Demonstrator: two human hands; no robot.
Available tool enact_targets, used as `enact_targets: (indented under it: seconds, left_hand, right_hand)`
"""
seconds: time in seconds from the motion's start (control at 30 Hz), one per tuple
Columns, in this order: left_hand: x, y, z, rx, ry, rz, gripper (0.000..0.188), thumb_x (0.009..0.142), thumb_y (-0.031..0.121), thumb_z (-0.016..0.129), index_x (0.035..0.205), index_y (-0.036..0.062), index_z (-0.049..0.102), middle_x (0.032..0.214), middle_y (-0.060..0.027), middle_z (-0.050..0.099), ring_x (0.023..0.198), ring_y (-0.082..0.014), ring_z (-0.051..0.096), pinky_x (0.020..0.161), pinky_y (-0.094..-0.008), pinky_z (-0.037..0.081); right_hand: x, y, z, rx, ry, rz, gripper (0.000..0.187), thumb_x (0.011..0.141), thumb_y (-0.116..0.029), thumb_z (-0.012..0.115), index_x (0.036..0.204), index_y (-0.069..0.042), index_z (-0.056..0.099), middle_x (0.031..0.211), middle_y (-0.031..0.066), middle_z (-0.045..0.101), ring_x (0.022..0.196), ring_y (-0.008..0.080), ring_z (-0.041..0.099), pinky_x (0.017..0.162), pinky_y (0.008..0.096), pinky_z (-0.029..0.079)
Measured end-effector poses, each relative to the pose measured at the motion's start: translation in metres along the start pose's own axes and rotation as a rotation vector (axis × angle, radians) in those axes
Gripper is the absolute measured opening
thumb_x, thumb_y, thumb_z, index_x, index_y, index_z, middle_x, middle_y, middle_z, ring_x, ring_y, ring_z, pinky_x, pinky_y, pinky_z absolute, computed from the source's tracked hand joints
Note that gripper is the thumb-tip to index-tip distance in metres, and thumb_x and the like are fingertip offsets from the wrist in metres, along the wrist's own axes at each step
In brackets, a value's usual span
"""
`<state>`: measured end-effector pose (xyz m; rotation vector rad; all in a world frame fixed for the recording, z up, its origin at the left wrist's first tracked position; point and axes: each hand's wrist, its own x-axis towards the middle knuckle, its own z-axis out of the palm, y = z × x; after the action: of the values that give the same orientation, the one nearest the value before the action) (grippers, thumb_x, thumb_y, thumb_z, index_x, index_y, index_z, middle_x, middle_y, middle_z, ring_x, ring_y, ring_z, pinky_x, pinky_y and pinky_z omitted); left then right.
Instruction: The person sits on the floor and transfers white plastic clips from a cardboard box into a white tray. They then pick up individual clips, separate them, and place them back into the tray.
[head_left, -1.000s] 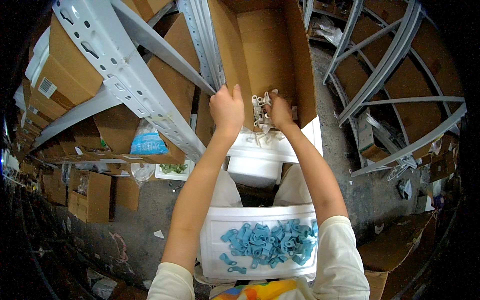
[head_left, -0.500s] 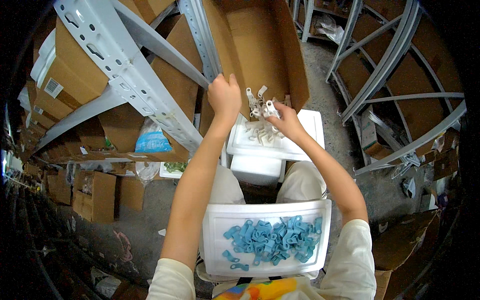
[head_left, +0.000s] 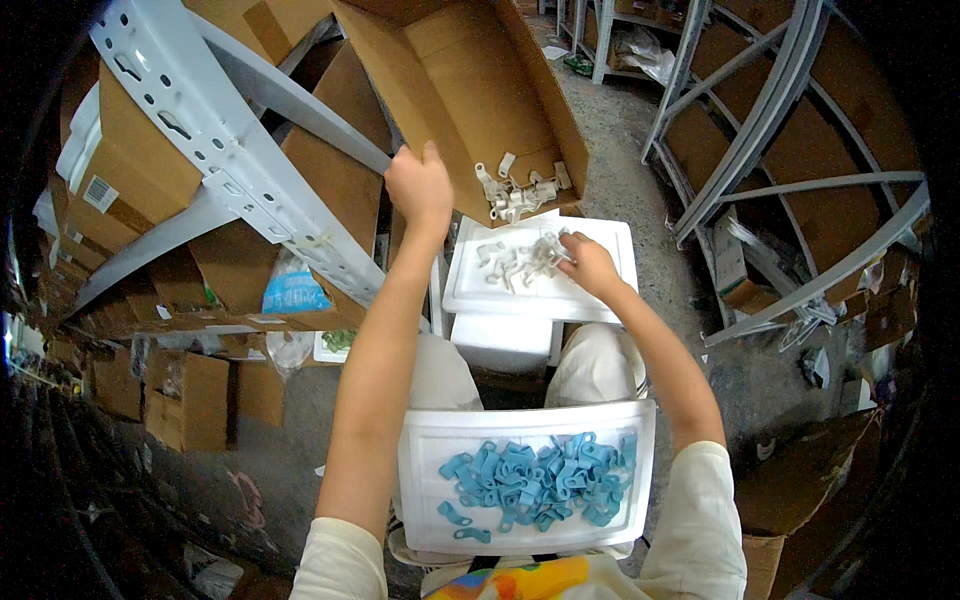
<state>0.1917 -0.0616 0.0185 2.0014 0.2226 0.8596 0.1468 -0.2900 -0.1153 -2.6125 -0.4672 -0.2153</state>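
Observation:
My left hand (head_left: 419,190) is closed on the near left edge of a tilted, open cardboard box (head_left: 490,75). Small white plastic clips (head_left: 520,195) with holed ends are heaped in its low near corner. Below it lies a white foam lid (head_left: 608,285) with more white clips (head_left: 512,265) spread over it. My right hand (head_left: 592,264) is over this lid, fingers bent together against a bunch of clips at the right of the pile; its fingertips are partly hidden. On my lap rests a second white foam lid (head_left: 425,500) bearing many similar blue clips (head_left: 540,480).
A grey metal rack (head_left: 240,190) with cardboard boxes stands close on the left. Another metal rack (head_left: 760,140) runs along the right. A white foam block (head_left: 500,340) sits between my knees, under the far lid. An open carton (head_left: 190,405) is on the floor at left.
My right hand has come down from the box's near corner to the foam lid with white clips. The box has shifted left and tilts differently, my left hand moving with it.

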Motion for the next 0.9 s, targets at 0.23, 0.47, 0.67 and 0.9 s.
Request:
enact_targets:
  seconds: [0.23, 0.47, 0.67, 0.9]
  left_hand:
    - [-0.001, 0.009, -0.007, -0.016, -0.007, 0.023, 0.021, 0.077, 0.012, 0.054, 0.087, -0.0056, 0.058, 0.084, -0.0193, 0.061, 0.079, -0.0324, 0.059, 0.069, -0.0361, 0.043]
    - [0.000, 0.007, -0.008, 0.006, -0.005, 0.061, 0.020, 0.076, 0.012, 0.055, 0.083, -0.0065, 0.058, 0.081, -0.0205, 0.061, 0.076, -0.0328, 0.059, 0.067, -0.0363, 0.043]
    - [-0.002, 0.003, -0.007, -0.027, -0.007, 0.065, 0.019, 0.075, 0.012, 0.055, 0.081, -0.0062, 0.058, 0.079, -0.0201, 0.061, 0.074, -0.0326, 0.059, 0.066, -0.0362, 0.043]
    - [-0.008, 0.009, -0.009, -0.054, -0.015, 0.098, 0.027, 0.077, 0.018, 0.053, 0.074, -0.0086, 0.055, 0.073, -0.0271, 0.057, 0.072, -0.0404, 0.056, 0.065, -0.0432, 0.043]
  right_hand:
    - [0.034, -0.020, 0.032, -0.160, -0.045, -0.160, 0.030, 0.068, -0.021, 0.062, 0.093, -0.006, 0.052, 0.088, 0.0123, 0.053, 0.084, 0.0280, 0.054, 0.069, 0.0368, 0.046]
    - [0.040, -0.024, 0.041, -0.332, -0.190, -0.129, 0.031, 0.068, -0.024, 0.064, 0.092, -0.007, 0.055, 0.091, 0.0100, 0.053, 0.092, 0.0255, 0.050, 0.074, 0.0339, 0.046]
    - [0.036, -0.024, 0.033, -0.270, -0.216, -0.088, 0.035, 0.068, -0.025, 0.064, 0.097, -0.009, 0.055, 0.098, 0.0109, 0.050, 0.098, 0.0257, 0.046, 0.078, 0.0360, 0.045]
    - [0.031, -0.022, 0.025, -0.198, -0.168, -0.097, 0.032, 0.068, -0.022, 0.062, 0.096, -0.008, 0.055, 0.098, 0.0105, 0.050, 0.098, 0.0264, 0.046, 0.077, 0.0371, 0.045]
